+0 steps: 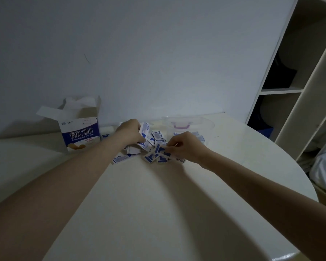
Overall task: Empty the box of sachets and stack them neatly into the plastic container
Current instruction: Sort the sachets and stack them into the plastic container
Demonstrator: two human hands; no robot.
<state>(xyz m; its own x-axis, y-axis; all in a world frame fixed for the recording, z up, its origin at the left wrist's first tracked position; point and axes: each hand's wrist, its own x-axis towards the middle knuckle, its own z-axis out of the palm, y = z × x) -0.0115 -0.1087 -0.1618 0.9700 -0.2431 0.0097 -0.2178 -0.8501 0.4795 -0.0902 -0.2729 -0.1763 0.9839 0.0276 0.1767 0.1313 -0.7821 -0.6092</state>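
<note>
A heap of blue-and-white sachets [155,146] lies on the white table [149,204] near its far side. My left hand [130,131] grips a small bundle of sachets [146,135] at the heap's left. My right hand [184,146] pinches sachets at the heap's right front. The open blue-and-white box [80,132] stands upright to the left with its flaps up. The clear plastic container [188,125], with a purple handle, sits just behind my right hand; a few sachets show at its base.
A plain wall runs right behind the table. An open shelving unit [294,87] stands at the right, beyond the table's curved edge. One more sachet or small packet [106,131] lies between the box and my left hand.
</note>
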